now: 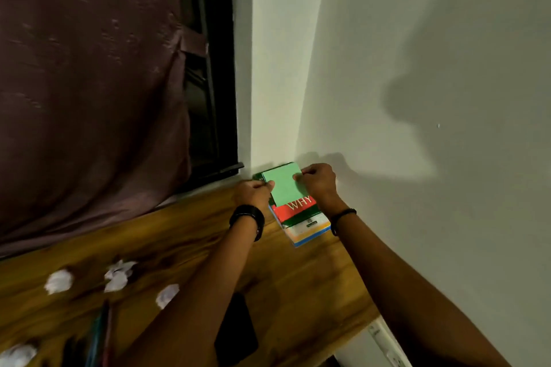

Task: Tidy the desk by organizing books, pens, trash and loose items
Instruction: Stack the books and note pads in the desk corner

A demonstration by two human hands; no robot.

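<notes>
A dark maroon curtain (89, 83) covers the left half of the view, its creased lower edge reaching the back of the wooden surface (298, 292). Just right of the curtain stands a black window frame (217, 83), with only darkness showing inside it. A pale off-white wall (277, 53) meets the frame, turns at a corner and runs along the right side of the surface. It is brightest near the corner, and a large soft shadow (432, 89) lies across its right part. The surface is warm brown with dark grain. Below its right edge sits a blurred white strip (384, 343)
</notes>
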